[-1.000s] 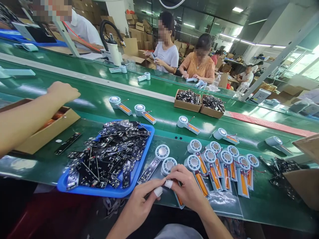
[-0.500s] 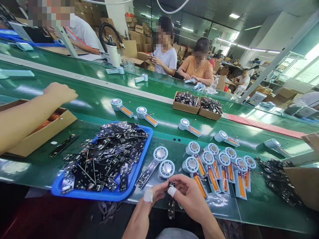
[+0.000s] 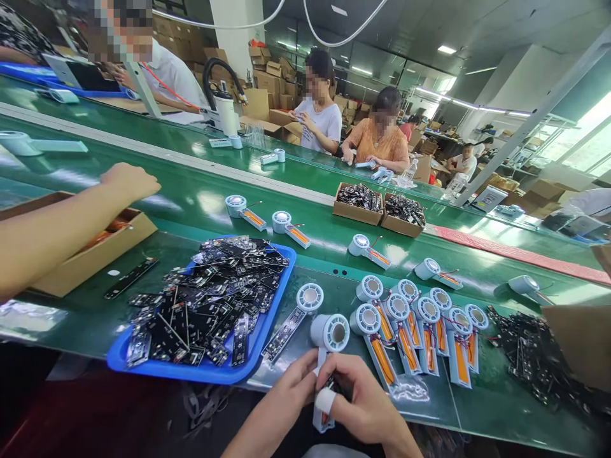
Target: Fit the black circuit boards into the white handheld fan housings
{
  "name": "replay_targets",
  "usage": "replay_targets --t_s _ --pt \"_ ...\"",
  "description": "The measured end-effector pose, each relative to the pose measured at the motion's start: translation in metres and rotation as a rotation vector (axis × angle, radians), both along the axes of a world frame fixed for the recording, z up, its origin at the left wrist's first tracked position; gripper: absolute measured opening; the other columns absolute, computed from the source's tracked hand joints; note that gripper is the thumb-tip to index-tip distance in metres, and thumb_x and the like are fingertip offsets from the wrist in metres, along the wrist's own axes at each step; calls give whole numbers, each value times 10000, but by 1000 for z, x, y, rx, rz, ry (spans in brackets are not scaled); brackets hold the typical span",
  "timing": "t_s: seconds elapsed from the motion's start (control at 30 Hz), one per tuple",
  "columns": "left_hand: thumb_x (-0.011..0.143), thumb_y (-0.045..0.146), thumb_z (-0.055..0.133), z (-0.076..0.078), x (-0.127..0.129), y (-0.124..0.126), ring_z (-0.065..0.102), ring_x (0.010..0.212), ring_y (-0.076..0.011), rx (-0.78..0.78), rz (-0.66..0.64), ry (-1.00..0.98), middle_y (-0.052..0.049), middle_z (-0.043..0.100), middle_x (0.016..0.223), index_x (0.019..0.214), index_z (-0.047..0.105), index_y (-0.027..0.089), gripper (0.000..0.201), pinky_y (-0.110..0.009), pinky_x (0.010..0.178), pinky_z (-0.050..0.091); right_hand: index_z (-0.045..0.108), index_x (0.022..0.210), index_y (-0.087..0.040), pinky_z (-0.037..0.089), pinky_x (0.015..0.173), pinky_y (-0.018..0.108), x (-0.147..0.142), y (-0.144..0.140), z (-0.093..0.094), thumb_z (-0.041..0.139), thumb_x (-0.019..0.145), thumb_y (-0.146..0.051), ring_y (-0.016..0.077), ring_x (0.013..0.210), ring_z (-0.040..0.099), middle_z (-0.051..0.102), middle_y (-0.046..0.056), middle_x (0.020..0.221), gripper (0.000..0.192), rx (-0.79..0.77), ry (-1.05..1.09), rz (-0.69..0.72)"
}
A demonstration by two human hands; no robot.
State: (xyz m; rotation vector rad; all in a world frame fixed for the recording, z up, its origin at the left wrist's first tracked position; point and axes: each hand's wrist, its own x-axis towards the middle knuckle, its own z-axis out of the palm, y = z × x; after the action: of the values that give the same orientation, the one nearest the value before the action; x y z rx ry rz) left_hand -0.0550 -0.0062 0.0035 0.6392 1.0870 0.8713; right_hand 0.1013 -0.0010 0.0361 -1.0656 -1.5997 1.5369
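A pale blue handheld fan [image 3: 329, 332] is between my hands at the bench's front edge, its round head up and its open handle pointing toward me. My left hand [image 3: 298, 376] is closed on the handle just below the head. My right hand [image 3: 363, 395], with white tape on the thumb, pinches a small black circuit board [image 3: 333, 384] against the handle. Part of the board and handle is hidden by my fingers; a little orange shows inside. Just behind lies another fan [image 3: 309, 298] with a circuit board [image 3: 284, 334] along its handle.
Left of my hands, a blue tray [image 3: 289, 267] carries piled circuit boards. Several fans with orange-filled handles [image 3: 382, 359] lie to the right. Another person's arm [image 3: 71, 222] reaches over a cardboard box [image 3: 102, 254]. More fans lie on the green conveyor [image 3: 315, 222]; co-workers sit beyond.
The fan in my hands has tilted up, showing its side and handle. The circuit board has moved from being held in plain sight to lying against the handle. The view has shifted slightly.
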Motion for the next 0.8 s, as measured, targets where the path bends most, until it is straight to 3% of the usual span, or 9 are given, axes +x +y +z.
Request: replay_targets --t_s 0.1,0.23,0.33,0.47,0.6,0.7,0.8 --pt "665 359 671 -1 8 1 685 1138 -307 -83 54 -173 -87 776 1084 1003 737 202 378 -401 935 551 649 866 -204 452 683 274 4 -4 5 664 813 -232 142 687 507 583 3 773 62 120 -112 9" --pt "716 520 611 4 20 2 719 1007 -317 -59 98 -314 -88 771 944 1007 721 178 462 -435 862 580 631 927 -204 455 709 268 9 -1 -1 717 829 -357 148 742 545 608 17 845 201 -67 146 -107" --pt "790 668 523 3 21 -3 712 998 -333 -15 144 -250 -104 768 958 1027 715 183 573 -458 831 593 604 871 -212 416 618 238 7 2 -9 760 793 -469 132 650 503 561 -19 713 311 -283 398 -209" --pt "843 638 605 -7 18 -11 663 1132 -325 186 171 -62 -86 755 1116 1160 666 215 532 -426 922 566 606 857 -211 383 558 232 5 3 -10 773 768 -528 132 605 489 538 -22 674 369 -415 513 -274" --pt "797 546 745 -17 18 -11 632 1213 -326 323 158 -34 -124 709 1240 1268 573 200 608 -424 1004 519 649 868 -200 437 635 260 10 0 -2 782 775 -539 142 644 522 584 -6 710 375 -333 415 -233" --pt "783 523 768 -18 17 -8 628 1226 -334 320 99 -4 -145 708 1229 1206 600 186 567 -453 1046 493 697 923 -204 471 732 286 15 -4 4 762 814 -523 165 746 582 648 20 817 343 -188 264 -195" --pt "805 534 734 -17 18 -6 621 1236 -328 317 125 45 -138 707 1228 1180 618 192 521 -459 1060 484 708 983 -215 481 796 298 18 -5 8 734 858 -487 178 830 616 681 36 902 300 -116 204 -136"
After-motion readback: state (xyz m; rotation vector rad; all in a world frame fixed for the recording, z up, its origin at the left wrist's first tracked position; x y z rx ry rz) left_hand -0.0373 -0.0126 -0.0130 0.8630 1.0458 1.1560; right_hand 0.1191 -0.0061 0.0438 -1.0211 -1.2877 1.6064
